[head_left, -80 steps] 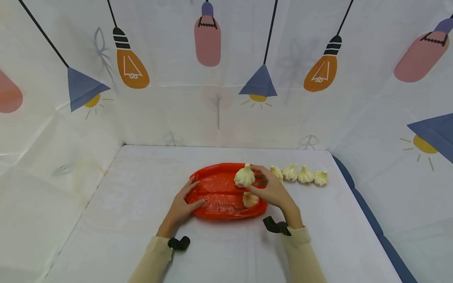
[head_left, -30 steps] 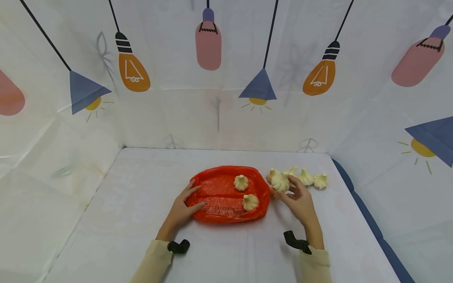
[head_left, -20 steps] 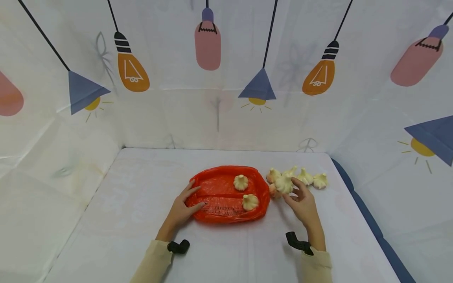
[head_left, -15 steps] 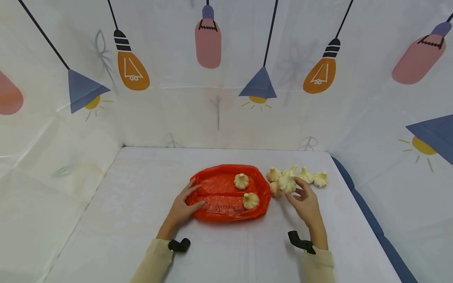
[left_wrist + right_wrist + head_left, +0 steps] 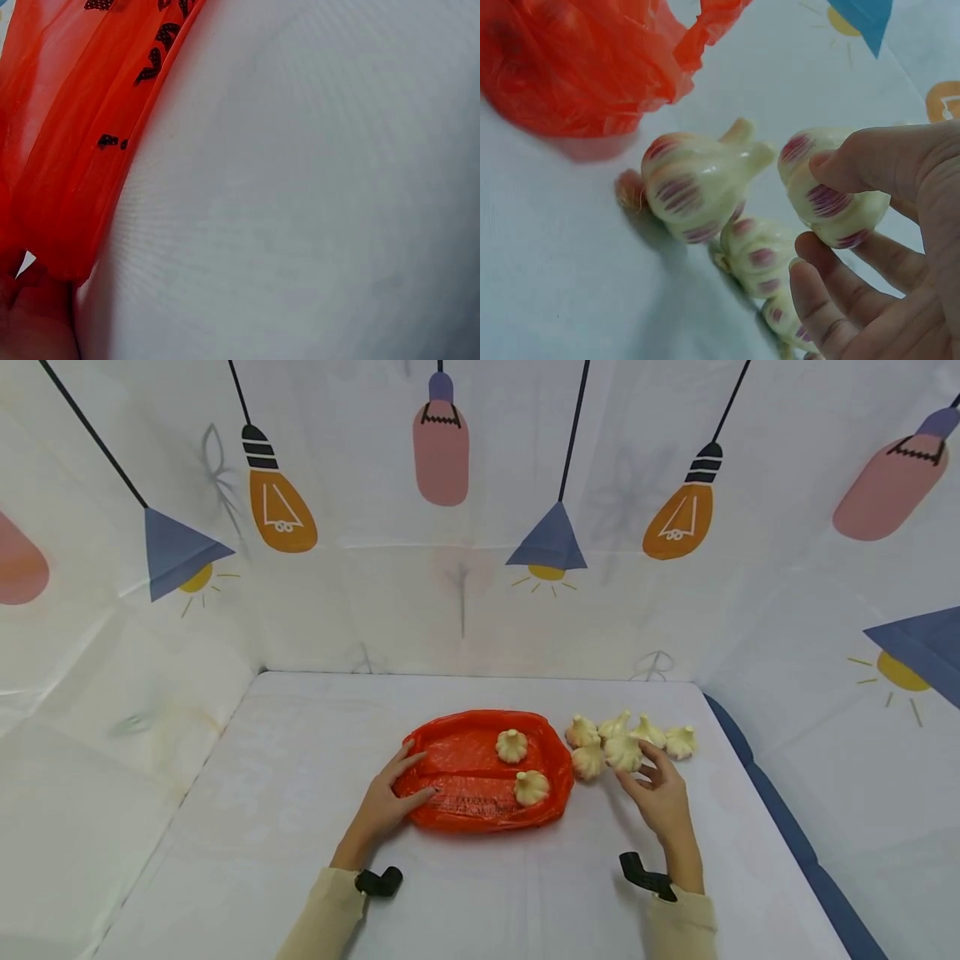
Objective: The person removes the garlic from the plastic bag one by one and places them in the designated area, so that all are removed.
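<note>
A red plastic bag (image 5: 457, 747) lies on the white table, its rim spread round. My left hand (image 5: 384, 797) holds the bag's left rim, the thumb reaching over the edge; only part of that hand shows in the left wrist view, beside the red film (image 5: 75, 150). My right hand (image 5: 663, 797) pinches a garlic bulb (image 5: 622, 754) between thumb and fingertips, right of the bag. In the right wrist view the thumb presses the side of this bulb (image 5: 832, 202). Two garlic bulbs, a rear one (image 5: 512, 746) and a nearer one (image 5: 532, 787), sit on the bag.
Several more garlic bulbs stand right of the bag: one (image 5: 587, 762) close to its edge, the others in a row behind, ending at the rightmost bulb (image 5: 681, 742). A printed cloth wall (image 5: 465, 610) stands behind the table (image 5: 322, 710).
My right hand has carried its garlic bulb from over the bag to the right, beside the other bulbs. The left hand has stayed at the bag's left rim.
</note>
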`<state>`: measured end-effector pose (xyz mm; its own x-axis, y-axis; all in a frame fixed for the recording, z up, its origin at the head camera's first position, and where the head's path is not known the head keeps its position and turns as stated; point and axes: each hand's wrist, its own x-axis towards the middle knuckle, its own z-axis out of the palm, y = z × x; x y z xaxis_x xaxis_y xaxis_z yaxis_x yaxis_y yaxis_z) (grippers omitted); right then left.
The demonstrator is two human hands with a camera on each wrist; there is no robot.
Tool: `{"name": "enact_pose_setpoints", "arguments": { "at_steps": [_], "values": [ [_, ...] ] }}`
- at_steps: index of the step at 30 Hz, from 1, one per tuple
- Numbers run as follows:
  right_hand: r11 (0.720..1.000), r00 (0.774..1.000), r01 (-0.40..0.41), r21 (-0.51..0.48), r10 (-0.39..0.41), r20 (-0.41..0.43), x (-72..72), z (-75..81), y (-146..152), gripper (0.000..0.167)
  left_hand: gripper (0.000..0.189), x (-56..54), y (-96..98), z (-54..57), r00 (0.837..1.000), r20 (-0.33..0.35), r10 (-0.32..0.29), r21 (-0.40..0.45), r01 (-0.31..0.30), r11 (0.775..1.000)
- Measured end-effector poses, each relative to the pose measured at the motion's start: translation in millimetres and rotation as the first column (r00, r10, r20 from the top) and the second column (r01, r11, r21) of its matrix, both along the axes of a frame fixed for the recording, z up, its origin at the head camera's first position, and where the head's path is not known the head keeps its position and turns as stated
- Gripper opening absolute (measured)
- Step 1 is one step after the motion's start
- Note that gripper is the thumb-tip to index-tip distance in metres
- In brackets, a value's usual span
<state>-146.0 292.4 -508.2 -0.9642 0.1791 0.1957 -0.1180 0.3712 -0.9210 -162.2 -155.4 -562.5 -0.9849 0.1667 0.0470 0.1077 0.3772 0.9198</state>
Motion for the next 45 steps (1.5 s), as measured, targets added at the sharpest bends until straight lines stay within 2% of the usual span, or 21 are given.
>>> {"name": "enact_pose_setpoints", "arguments": {
  "at_steps": [6,16,23,30,35,45],
  "values": [
    [0.999,0.999,0.047,-0.007,-0.047,0.012,3.0,-2.9,7.5,0.065,0.069,-0.5,0.2,-0.3,1.0,0.002,-0.01,0.002,0.01,1.0],
    [0.998,0.998,0.064,0.006,-0.064,-0.002,8.7,-13.2,15.8,0.064,0.069,-1.2,2.1,0.9,1.0,0.01,-0.005,-0.003,0.005,1.0],
    [0.997,0.994,0.033,0.068,-0.039,0.1,6.9,-26.6,21.5,0.067,0.068,0.4,2.0,2.0,1.0,0.006,-0.003,0.01,0.003,1.0],
    [0.989,0.99,0.066,0.133,-0.081,0.115,3.3,-33.8,21.5,0.065,0.069,1.8,0.9,3.3,1.0,-0.023,-0.009,0.017,0.009,1.0],
    [0.986,0.988,0.06,0.153,-0.081,0.131,-1.3,-36.4,22.0,0.065,0.068,2.0,0.2,3.5,0.999,-0.044,-0.006,0.01,0.007,1.0],
    [0.983,0.972,0.031,0.18,-0.072,0.224,-5.1,-34.2,21.5,0.067,0.069,2.9,0.3,3.0,0.999,-0.042,-0.002,0.0,0.002,1.0]
  ]
}}
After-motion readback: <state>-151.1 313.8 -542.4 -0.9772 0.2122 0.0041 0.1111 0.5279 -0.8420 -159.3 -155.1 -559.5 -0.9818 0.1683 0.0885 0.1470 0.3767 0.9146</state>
